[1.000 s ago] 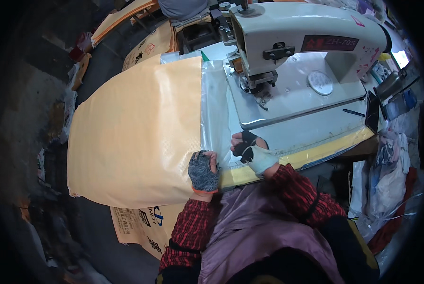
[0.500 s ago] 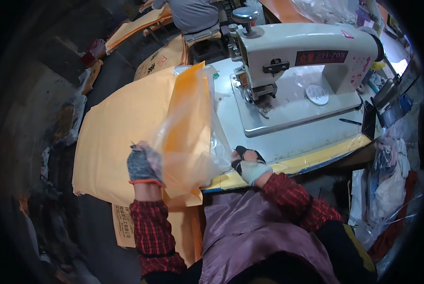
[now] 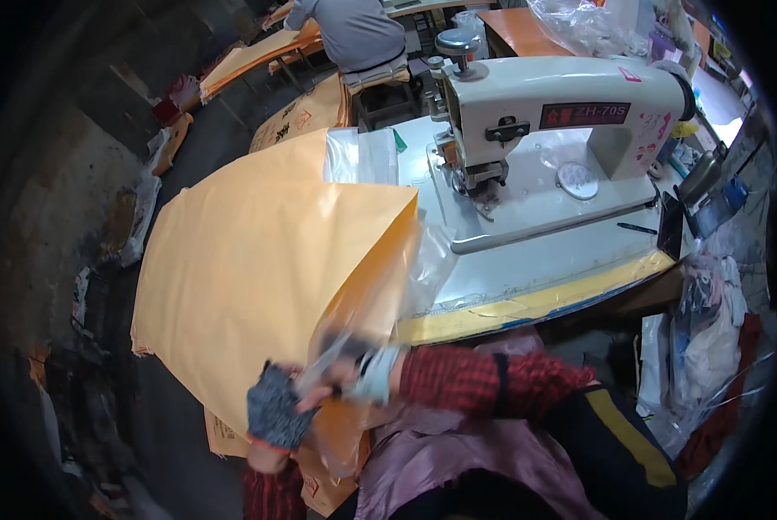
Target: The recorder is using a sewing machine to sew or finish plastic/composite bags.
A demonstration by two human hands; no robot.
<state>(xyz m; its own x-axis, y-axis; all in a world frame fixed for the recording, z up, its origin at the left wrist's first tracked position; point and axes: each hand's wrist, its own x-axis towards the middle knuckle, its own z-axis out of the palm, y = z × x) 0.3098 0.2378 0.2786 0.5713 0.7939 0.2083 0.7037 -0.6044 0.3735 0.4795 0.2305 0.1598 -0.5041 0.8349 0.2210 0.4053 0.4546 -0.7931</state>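
Observation:
A stack of tan paper sacks [image 3: 241, 234] spreads over the left side of the table, the mouth of the top one folded open toward me. Clear plastic liner [image 3: 367, 299] stands out of that mouth and runs down to my hands. At the near edge of the stack my left hand [image 3: 277, 407], in a grey fingerless glove, is closed on the gathered plastic. My right hand [image 3: 354, 368], in a pale glove and blurred by motion, meets it from the right, its fingers curled at the same film. The exact grip of the fingertips is partly hidden.
A white sewing machine [image 3: 562, 91] stands on the table to the right, whose near edge [image 3: 545, 303] has yellow trim. A pen [image 3: 636, 228] lies beside it. Plastic bags [image 3: 705, 321] hang at the right. A seated person [image 3: 354, 35] works at the far side.
My right hand has moved left and nearer to me, from the table edge to beside my left hand. The left hand has come lower. The sack's mouth flap now lies folded lower, toward the right.

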